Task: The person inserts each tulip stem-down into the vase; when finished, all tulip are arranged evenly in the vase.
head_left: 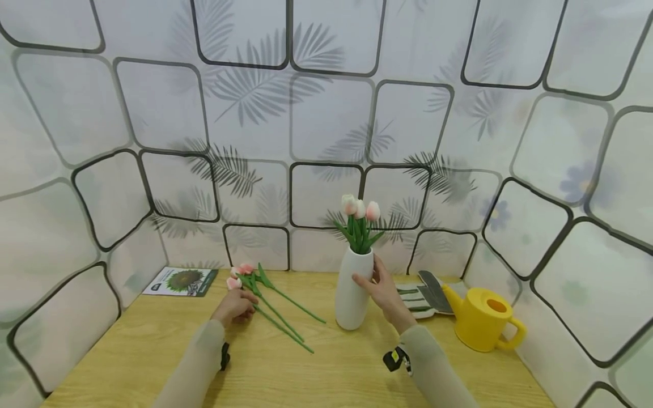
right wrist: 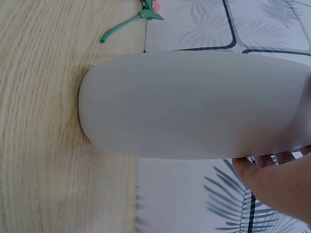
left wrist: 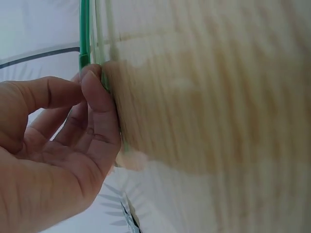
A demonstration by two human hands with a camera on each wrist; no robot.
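Observation:
A tall white vase [head_left: 352, 294] stands upright on the table with several pale pink and white artificial tulips [head_left: 359, 226] in it. My right hand [head_left: 384, 289] grips the vase's right side, thumb in front; the right wrist view shows the vase's long white body [right wrist: 184, 104] beside the hand. To the left, pink tulips [head_left: 275, 311] with green stems lie on the table. Among them, my left hand [head_left: 237, 306] is near the flower heads. Its thumb and finger pinch a green tulip stem [left wrist: 84, 34] in the left wrist view.
A yellow watering can [head_left: 482, 320] stands at the right. Left of it lie a dark trowel-like blade [head_left: 435, 292] and a pale, green-striped item [head_left: 413, 300]. A sunflower-printed packet [head_left: 181, 281] lies at the back left of the wooden table [head_left: 306, 379]. Patterned walls enclose the back and sides.

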